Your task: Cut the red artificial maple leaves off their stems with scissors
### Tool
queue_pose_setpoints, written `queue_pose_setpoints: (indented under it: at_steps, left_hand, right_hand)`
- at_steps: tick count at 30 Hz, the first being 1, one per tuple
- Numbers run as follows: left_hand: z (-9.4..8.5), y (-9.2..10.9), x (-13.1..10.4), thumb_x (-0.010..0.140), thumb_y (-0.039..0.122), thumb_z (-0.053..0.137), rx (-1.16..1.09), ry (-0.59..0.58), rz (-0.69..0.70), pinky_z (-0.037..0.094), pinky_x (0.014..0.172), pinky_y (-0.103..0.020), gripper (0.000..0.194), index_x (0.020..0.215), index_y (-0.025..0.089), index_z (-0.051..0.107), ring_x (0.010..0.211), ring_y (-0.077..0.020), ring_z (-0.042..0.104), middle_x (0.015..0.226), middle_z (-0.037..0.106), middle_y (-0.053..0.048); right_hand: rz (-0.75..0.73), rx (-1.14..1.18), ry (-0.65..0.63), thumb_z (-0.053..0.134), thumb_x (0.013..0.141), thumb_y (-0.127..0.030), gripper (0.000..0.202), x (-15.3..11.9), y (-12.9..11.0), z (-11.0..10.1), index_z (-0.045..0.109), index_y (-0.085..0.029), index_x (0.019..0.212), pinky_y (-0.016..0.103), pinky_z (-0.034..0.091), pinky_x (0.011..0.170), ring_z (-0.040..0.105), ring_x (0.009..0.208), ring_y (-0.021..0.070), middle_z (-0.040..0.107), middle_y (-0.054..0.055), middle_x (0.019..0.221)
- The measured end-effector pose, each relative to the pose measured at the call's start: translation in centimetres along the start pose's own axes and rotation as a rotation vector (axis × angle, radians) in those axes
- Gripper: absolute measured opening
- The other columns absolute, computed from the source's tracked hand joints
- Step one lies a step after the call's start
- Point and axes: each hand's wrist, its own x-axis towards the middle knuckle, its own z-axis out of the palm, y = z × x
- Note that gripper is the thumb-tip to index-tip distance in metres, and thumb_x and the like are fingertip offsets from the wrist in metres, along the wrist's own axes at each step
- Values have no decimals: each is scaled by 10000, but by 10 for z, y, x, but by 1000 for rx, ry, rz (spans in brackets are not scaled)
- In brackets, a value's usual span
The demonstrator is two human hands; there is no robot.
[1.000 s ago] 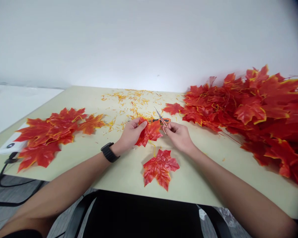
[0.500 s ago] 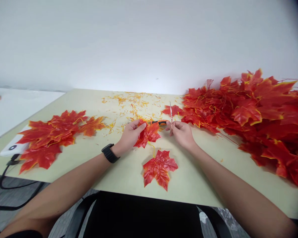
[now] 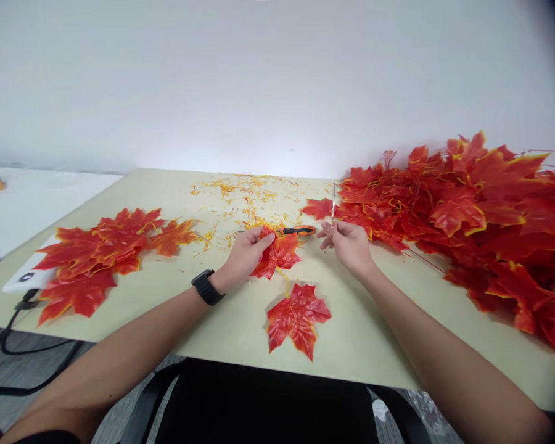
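Note:
My left hand [image 3: 251, 251] pinches a red artificial maple leaf [image 3: 280, 254] between thumb and fingers, over the middle of the table. A yellow stem joins it to a second maple leaf [image 3: 298, 317], which lies flat nearer the front edge. To the right, my right hand [image 3: 351, 243] is closed around a slim silver scissors-like tool [image 3: 333, 200], its narrow tip pointing up and away; the grip end is mostly hidden by the fingers. Between the hands, a tool with an orange-and-black handle [image 3: 300, 230] lies on the table, partly behind the held leaf.
A large heap of red leaves [image 3: 457, 216] covers the right side, with one leaf [image 3: 317, 208] at its left edge. Several leaves [image 3: 104, 246] lie at left, over a white device [image 3: 21, 280] with a black cable. Yellow trimmings [image 3: 250, 191] are scattered toward the wall.
My right hand has moved slightly right with the silver tool, away from the held leaf and the orange-and-black handle. My left hand keeps its pinch on the leaf.

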Motion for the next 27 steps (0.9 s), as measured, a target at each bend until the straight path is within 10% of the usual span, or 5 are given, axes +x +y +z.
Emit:
queue_pose_setpoints:
  at_steps: [27]
  left_hand:
    - [-23,-5,18,857,427,731,75,64,106,418,599,-258,276,764,181,650,614,-117,550,713,655,-2]
  right_hand:
    - [-176,-311,90,591,901,-570,402,3,24,5,661,-217,723,315,444,595,605,587,197,654,29,602]
